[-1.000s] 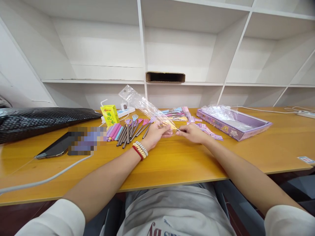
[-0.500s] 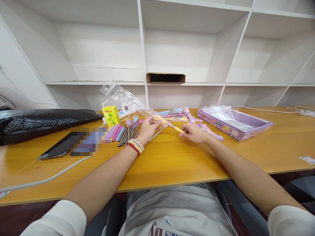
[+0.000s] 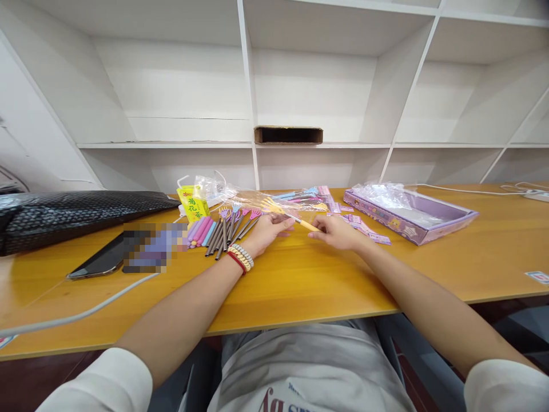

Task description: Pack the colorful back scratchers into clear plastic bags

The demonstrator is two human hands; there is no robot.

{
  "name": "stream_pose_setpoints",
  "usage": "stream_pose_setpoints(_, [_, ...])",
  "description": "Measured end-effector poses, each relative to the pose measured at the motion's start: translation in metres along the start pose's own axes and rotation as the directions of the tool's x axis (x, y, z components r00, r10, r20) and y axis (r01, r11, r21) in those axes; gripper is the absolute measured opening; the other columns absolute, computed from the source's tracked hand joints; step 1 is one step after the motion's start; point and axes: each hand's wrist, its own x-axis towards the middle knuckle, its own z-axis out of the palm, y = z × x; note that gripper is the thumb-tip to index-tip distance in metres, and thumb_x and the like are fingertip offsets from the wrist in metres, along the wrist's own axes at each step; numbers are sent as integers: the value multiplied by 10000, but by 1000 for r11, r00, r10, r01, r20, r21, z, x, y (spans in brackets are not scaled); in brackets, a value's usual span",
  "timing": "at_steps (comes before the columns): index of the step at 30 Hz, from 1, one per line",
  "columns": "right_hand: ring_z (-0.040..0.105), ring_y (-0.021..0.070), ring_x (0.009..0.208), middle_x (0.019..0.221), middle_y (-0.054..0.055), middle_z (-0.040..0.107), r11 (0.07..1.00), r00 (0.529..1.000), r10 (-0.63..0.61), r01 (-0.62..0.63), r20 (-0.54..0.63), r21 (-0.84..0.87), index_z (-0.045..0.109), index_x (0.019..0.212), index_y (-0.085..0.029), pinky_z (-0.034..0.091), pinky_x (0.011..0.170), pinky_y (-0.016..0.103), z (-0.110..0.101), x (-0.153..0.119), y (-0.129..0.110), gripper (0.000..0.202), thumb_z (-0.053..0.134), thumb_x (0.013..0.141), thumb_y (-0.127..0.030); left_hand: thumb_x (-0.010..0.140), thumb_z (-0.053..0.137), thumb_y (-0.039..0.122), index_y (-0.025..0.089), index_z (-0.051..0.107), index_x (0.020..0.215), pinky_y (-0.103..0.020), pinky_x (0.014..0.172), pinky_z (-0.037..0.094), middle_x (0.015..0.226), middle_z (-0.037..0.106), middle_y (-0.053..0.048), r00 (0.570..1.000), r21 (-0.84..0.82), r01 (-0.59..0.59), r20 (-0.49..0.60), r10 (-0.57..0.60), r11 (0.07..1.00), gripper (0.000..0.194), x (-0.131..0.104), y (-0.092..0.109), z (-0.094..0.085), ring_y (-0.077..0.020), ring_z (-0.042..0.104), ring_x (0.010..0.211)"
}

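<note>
My right hand (image 3: 337, 230) grips the yellow handle of a yellow hand-shaped scratcher (image 3: 305, 224), whose head points up and left. My left hand (image 3: 269, 230) is at the scratcher's metal neck, with the clear plastic bag (image 3: 244, 197) around the head; its fingers look pinched on the bag's edge. Left of my left hand lie several metal rods with coloured hand-shaped heads (image 3: 223, 232). Beside them is a row of pink, purple and blue handles (image 3: 201, 230). Packaged scratchers (image 3: 300, 197) lie behind my hands.
A purple open box (image 3: 412, 223) holding clear plastic stands at the right, with purple cards (image 3: 364, 228) beside it. At the left are a yellow carton (image 3: 194, 203), a phone (image 3: 100, 257), a blurred-out item, a white cable and a black textured bag (image 3: 77, 214). White shelves rise behind.
The clear bag has come down from its raised slant to lie lower over the table. My left hand has shifted slightly right and down along the scratcher, uncovering more rods.
</note>
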Motion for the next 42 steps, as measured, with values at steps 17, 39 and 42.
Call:
stream_pose_setpoints(17, [440, 120, 538, 622, -39, 511, 993, 992, 53, -40, -116, 112, 402, 1200, -167, 301, 529, 237, 1, -4, -8, 514, 530, 793, -454, 693, 681, 443, 99, 622, 758, -244, 540, 505, 677, 623, -76, 997, -13, 74, -11, -74, 997, 355, 1, 0, -5, -159, 620, 664])
stream_pose_setpoints(39, [429, 102, 599, 689, -8, 515, 914, 998, 62, -55, -3, 403, 545, 805, -145, 329, 553, 236, 6, 3, -6, 278, 536, 775, -421, 709, 645, 475, 140, 683, 846, -261, 625, 484, 850, 662, -103, 995, 273, -43, 102, 15, 961, 364, 0, -9, -3, -190, 603, 788])
stream_pose_setpoints(42, [422, 99, 602, 691, -13, 504, 906, 997, 62, -36, -48, 422, 530, 799, -147, 329, 552, 232, 8, 3, -6, 264, 562, 764, -407, 704, 675, 427, 130, 646, 924, -286, 691, 489, 894, 655, -96, 997, -5, -33, 76, 34, 999, 371, -1, -5, -1, -180, 610, 813])
